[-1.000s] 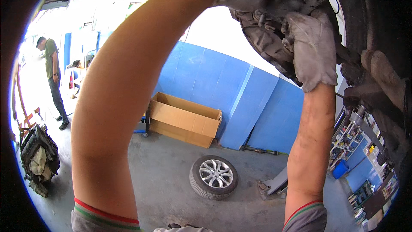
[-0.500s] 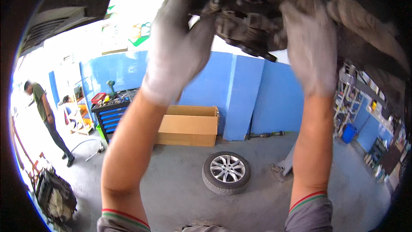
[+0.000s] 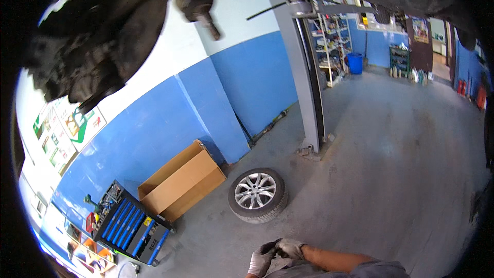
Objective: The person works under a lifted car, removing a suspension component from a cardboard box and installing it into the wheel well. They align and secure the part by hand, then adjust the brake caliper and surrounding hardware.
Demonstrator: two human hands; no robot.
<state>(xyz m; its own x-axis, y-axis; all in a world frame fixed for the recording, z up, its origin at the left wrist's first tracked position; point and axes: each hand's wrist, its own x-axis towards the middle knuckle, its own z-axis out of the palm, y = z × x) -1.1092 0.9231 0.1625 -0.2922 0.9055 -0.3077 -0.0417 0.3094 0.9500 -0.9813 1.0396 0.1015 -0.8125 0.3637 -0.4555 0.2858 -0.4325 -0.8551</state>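
Pale lettering (image 3: pixel 153 244) on black tool cabinet (image 3: pixel 123 220), yellow label (image 3: pixel 147 221) above it, wall posters (image 3: pixel 81 123) with mostly unreadable print

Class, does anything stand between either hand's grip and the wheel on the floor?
Nothing visible does: only grey floor shows between the wheel and the left hand and right hand, close together at the lower edge.

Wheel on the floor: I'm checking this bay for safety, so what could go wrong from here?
The wheel lies flat on the floor ahead of the left hand and right hand, so stepping forward might mean a trip. Overhead, a stud points down among dark parts and could catch anyone moving up beneath it.
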